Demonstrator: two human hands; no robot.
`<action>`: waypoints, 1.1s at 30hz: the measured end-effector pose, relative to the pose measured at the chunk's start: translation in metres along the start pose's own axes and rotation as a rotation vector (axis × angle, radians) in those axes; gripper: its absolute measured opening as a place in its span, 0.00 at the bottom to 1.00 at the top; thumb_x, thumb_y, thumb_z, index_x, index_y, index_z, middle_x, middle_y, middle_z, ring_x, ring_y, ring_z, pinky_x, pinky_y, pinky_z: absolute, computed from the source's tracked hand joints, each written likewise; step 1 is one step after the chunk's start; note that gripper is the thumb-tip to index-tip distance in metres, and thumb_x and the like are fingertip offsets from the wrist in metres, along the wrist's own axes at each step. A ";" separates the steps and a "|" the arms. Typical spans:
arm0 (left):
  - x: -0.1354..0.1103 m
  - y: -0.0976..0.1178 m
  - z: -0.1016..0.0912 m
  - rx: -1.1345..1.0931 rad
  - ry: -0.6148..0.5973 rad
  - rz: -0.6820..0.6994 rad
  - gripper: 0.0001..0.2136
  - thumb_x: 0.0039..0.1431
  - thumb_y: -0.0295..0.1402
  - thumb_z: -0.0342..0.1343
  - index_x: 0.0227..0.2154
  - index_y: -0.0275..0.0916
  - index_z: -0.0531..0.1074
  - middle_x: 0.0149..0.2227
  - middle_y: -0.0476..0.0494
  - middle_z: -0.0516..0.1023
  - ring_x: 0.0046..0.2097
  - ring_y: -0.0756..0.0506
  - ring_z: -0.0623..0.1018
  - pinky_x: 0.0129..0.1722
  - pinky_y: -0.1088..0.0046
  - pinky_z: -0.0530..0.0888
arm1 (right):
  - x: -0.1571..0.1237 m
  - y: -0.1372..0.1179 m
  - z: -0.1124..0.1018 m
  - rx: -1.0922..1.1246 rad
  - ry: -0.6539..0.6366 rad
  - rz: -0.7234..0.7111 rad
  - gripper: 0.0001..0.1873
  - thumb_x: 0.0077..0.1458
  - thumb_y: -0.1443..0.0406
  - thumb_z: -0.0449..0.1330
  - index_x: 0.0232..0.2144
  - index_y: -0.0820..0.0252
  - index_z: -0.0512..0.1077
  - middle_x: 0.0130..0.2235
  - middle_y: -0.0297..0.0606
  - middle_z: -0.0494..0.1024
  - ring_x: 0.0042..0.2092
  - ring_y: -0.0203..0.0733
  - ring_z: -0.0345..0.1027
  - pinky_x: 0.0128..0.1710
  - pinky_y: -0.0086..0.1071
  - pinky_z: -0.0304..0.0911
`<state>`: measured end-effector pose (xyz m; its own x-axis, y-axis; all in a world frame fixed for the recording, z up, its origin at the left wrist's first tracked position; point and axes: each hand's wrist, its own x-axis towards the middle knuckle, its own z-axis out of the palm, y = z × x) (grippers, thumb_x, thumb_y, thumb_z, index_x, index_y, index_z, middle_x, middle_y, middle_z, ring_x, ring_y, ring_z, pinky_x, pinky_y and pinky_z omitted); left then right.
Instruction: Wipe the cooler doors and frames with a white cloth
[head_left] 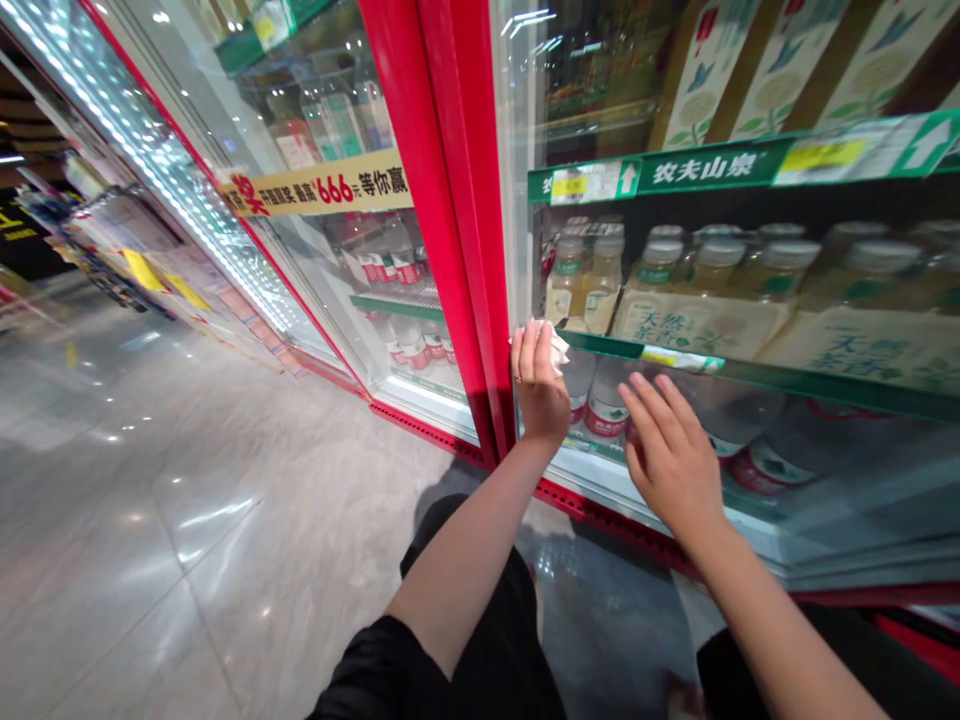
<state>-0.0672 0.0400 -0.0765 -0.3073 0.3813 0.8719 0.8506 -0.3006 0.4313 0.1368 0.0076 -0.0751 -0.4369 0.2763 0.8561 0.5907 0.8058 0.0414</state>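
Centrally, the left hand (541,385) lies against the glass door (840,510) of a drinks cooler, just beside the upright red frame (469,230), with its fingers pressed together over a crumpled white cloth (559,350). The cloth sits between this hand and the pane, its free edge showing to the right of the fingers, near the left end of the lower green shelf strip (810,383). The right hand (671,455) is held palm toward the same door, fingers extended and slightly spread, gripping nothing; whether the fingertips touch the glass cannot be told. Behind the pane, amber bottles (697,310) with pale labels stand in a row above the lower strip, and bottles with red-and-white labels (606,412) stand beneath it. An upper green strip (705,165) carries white lettering and price tags, with tall labelled containers (780,75) above. To the left of the frame, a neighbouring door bears a yellow banner (330,185) across shelved bottles. A glossy grey floor (187,500) fills the lower left; a black sleeve (382,665) covers the left upper arm.
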 end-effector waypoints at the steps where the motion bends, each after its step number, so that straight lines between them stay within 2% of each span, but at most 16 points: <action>1: 0.002 -0.002 0.000 0.017 -0.001 0.050 0.36 0.74 0.19 0.44 0.81 0.49 0.52 0.80 0.44 0.62 0.82 0.41 0.57 0.82 0.49 0.59 | 0.000 0.000 0.000 0.001 -0.007 0.002 0.51 0.66 0.76 0.61 0.83 0.56 0.44 0.76 0.51 0.68 0.79 0.61 0.57 0.75 0.55 0.65; 3: 0.005 -0.007 -0.002 0.067 0.039 0.107 0.37 0.73 0.19 0.43 0.81 0.50 0.51 0.80 0.45 0.62 0.82 0.42 0.56 0.82 0.50 0.62 | -0.001 0.000 -0.001 0.004 -0.019 0.011 0.51 0.67 0.75 0.61 0.83 0.55 0.43 0.76 0.50 0.68 0.79 0.61 0.57 0.75 0.56 0.65; 7: -0.006 -0.006 -0.004 0.115 0.120 0.072 0.36 0.75 0.19 0.39 0.82 0.46 0.45 0.81 0.39 0.59 0.83 0.42 0.53 0.81 0.50 0.64 | -0.001 0.000 0.000 -0.002 -0.022 0.011 0.51 0.66 0.75 0.62 0.83 0.57 0.44 0.75 0.52 0.70 0.79 0.61 0.57 0.75 0.55 0.66; 10: -0.019 -0.005 -0.004 0.078 0.044 0.174 0.33 0.78 0.23 0.39 0.82 0.43 0.43 0.82 0.34 0.56 0.84 0.40 0.51 0.81 0.47 0.62 | -0.001 0.001 0.001 -0.010 -0.022 0.004 0.50 0.66 0.76 0.62 0.83 0.59 0.46 0.73 0.55 0.72 0.78 0.62 0.58 0.74 0.56 0.66; 13: -0.019 -0.014 -0.007 0.059 -0.021 0.291 0.31 0.79 0.26 0.39 0.81 0.43 0.45 0.81 0.33 0.57 0.84 0.41 0.51 0.82 0.48 0.59 | -0.001 0.001 0.000 -0.011 -0.017 0.010 0.50 0.66 0.76 0.61 0.83 0.58 0.47 0.72 0.55 0.73 0.78 0.62 0.58 0.73 0.57 0.67; 16: -0.019 -0.021 -0.010 0.034 -0.011 0.189 0.29 0.80 0.27 0.37 0.80 0.42 0.47 0.81 0.33 0.59 0.83 0.42 0.52 0.83 0.51 0.57 | -0.001 0.001 -0.002 -0.004 -0.015 0.013 0.49 0.67 0.76 0.61 0.83 0.57 0.47 0.73 0.54 0.73 0.78 0.62 0.58 0.73 0.57 0.68; 20: -0.036 -0.015 -0.005 0.046 0.001 0.017 0.27 0.81 0.31 0.41 0.79 0.40 0.51 0.80 0.29 0.59 0.84 0.40 0.50 0.82 0.49 0.60 | 0.000 0.001 -0.002 -0.004 -0.016 0.004 0.48 0.67 0.76 0.60 0.82 0.58 0.48 0.72 0.55 0.74 0.78 0.62 0.58 0.72 0.56 0.69; 23: -0.041 -0.012 -0.001 0.045 -0.072 0.059 0.26 0.81 0.31 0.40 0.78 0.40 0.52 0.79 0.28 0.62 0.83 0.40 0.52 0.81 0.48 0.61 | 0.000 0.000 -0.002 -0.006 -0.012 0.003 0.48 0.67 0.76 0.60 0.82 0.59 0.48 0.71 0.56 0.74 0.79 0.62 0.57 0.72 0.57 0.69; 26: -0.030 -0.017 -0.003 0.045 -0.084 0.116 0.27 0.82 0.33 0.37 0.79 0.40 0.50 0.78 0.28 0.64 0.83 0.41 0.55 0.82 0.48 0.59 | -0.001 -0.001 -0.003 0.001 -0.006 0.005 0.48 0.67 0.76 0.60 0.82 0.58 0.49 0.71 0.56 0.75 0.79 0.61 0.57 0.72 0.56 0.69; 30: -0.029 -0.016 -0.006 0.053 0.041 0.005 0.27 0.82 0.35 0.36 0.79 0.40 0.47 0.80 0.29 0.58 0.83 0.41 0.52 0.82 0.49 0.59 | -0.002 -0.001 -0.003 0.004 -0.005 0.007 0.47 0.67 0.76 0.60 0.82 0.59 0.49 0.71 0.56 0.75 0.79 0.61 0.56 0.73 0.56 0.67; 33: -0.043 -0.007 -0.003 0.066 -0.021 -0.038 0.28 0.82 0.35 0.39 0.80 0.41 0.47 0.81 0.31 0.57 0.84 0.40 0.49 0.82 0.47 0.59 | -0.002 -0.001 -0.002 0.007 -0.004 0.012 0.47 0.67 0.76 0.60 0.82 0.58 0.50 0.71 0.56 0.74 0.79 0.60 0.56 0.74 0.55 0.66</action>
<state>-0.0611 0.0229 -0.1161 -0.3316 0.4097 0.8498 0.8651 -0.2273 0.4471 0.1390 0.0054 -0.0758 -0.4324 0.2878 0.8545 0.5914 0.8059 0.0278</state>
